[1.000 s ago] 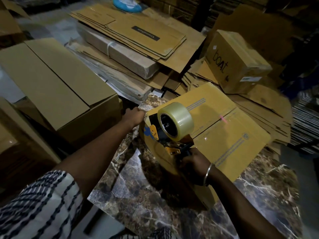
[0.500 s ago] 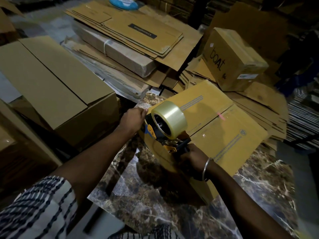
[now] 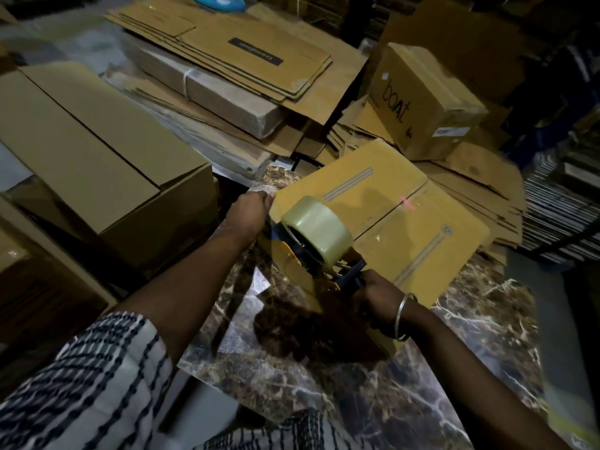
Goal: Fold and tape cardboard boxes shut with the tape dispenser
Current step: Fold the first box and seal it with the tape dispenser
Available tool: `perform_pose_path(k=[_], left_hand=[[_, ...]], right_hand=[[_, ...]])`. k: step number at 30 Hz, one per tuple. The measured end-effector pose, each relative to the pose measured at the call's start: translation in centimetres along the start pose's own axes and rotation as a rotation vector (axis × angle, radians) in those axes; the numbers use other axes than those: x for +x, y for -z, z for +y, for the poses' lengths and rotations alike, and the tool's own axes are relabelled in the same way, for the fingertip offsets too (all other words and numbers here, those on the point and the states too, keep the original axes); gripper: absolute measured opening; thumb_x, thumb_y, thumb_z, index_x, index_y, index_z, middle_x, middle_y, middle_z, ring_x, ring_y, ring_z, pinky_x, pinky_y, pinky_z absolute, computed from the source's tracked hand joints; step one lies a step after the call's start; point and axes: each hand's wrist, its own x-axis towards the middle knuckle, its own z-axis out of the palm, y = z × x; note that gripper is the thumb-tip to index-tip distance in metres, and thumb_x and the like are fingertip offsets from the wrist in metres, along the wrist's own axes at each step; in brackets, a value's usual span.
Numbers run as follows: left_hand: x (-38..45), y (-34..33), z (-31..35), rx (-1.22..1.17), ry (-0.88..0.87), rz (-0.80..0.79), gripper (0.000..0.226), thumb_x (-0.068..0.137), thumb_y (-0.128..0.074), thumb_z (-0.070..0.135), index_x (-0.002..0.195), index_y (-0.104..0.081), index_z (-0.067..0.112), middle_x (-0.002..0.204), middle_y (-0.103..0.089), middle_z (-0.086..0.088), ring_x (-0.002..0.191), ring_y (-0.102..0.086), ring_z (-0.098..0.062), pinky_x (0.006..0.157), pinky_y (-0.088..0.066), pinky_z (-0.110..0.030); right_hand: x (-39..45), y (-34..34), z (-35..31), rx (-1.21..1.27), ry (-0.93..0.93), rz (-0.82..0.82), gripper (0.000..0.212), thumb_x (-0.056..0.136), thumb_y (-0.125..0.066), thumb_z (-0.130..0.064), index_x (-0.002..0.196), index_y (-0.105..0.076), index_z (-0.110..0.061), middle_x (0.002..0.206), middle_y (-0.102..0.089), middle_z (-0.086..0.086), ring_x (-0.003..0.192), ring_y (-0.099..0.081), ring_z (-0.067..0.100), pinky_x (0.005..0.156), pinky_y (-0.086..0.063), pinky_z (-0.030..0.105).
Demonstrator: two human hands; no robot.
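Note:
A closed yellow-brown cardboard box (image 3: 406, 222) lies on the marble table (image 3: 422, 384), its top flaps meeting along a taped seam. My left hand (image 3: 248, 211) grips the box's near left corner. My right hand (image 3: 373, 297) holds the handle of the tape dispenser (image 3: 311, 251), whose clear tape roll (image 3: 316, 230) stands over the box's near edge. The dispenser's front end presses against the box's near side, and its blade is hidden behind the roll.
A large brown box (image 3: 97, 164) stands to the left. Flattened cartons (image 3: 227, 47) are stacked at the back, above a strapped bundle (image 3: 211, 89). A "boat" box (image 3: 422, 99) sits behind on the right, with more flat cardboard (image 3: 480, 190) beside it.
The dispenser and my right hand have drawn slightly down the box's near side. My left hand has stayed on the corner. The view has shifted a little.

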Motion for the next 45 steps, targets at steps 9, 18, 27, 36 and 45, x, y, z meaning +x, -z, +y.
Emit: perform_pose_path(k=[9,18,27,36,45], left_hand=[[0.0,-0.9,0.1,-0.007,-0.017,0.006,0.048,0.107,-0.035,0.043,0.094,-0.065,0.007,0.096,-0.065,-0.019,0.09,-0.061,-0.038,0.068,-0.04,-0.037],[0.0,-1.1,0.3,0.026,-0.014,0.018,0.045,0.108,-0.034,0.039,0.085,-0.06,0.011,0.092,-0.064,-0.019,0.087,-0.062,-0.037,0.066,-0.037,-0.035],[-0.1,-1.0,0.6,0.007,0.003,0.022,0.047,0.109,-0.033,0.036,0.09,-0.065,0.006,0.09,-0.063,-0.019,0.085,-0.061,-0.036,0.066,-0.037,-0.036],[-0.7,-1.9,0.6,0.055,0.052,0.087,0.043,0.109,-0.032,0.03,0.109,-0.062,0.0,0.11,-0.06,-0.024,0.095,-0.059,-0.04,0.073,-0.046,-0.044],[-4.5,-3.6,0.2,0.003,-0.742,-0.142,0.05,0.102,-0.036,0.055,0.137,-0.06,0.029,0.146,-0.054,0.002,0.143,-0.039,-0.021,0.118,-0.014,-0.053]], right_hand=[[-1.4,-0.2,0.4,0.311,0.01,-0.059,0.021,0.057,-0.056,0.004,0.053,-0.063,-0.015,0.049,-0.028,0.003,0.036,-0.022,0.016,0.049,-0.016,0.026],[-1.3,1.5,4.3,0.393,-0.033,-0.041,0.065,0.047,-0.054,0.005,0.111,-0.049,0.018,0.057,-0.037,0.011,0.037,-0.03,0.018,0.045,-0.023,0.022],[-3.5,2.9,5.9,0.336,-0.077,0.036,0.034,0.047,-0.053,0.003,0.08,-0.052,0.014,0.05,-0.043,0.014,0.035,-0.035,0.021,0.045,-0.025,0.023],[-4.0,3.2,9.3,0.328,-0.198,0.084,0.068,0.067,-0.055,0.006,0.133,-0.037,0.013,0.05,-0.038,0.012,0.037,-0.028,0.02,0.047,-0.019,0.029],[-4.1,3.2,9.1,0.377,-0.191,0.05,0.082,0.063,-0.06,0.002,0.14,-0.03,0.009,0.06,-0.039,0.015,0.036,-0.029,0.021,0.042,-0.023,0.026]])
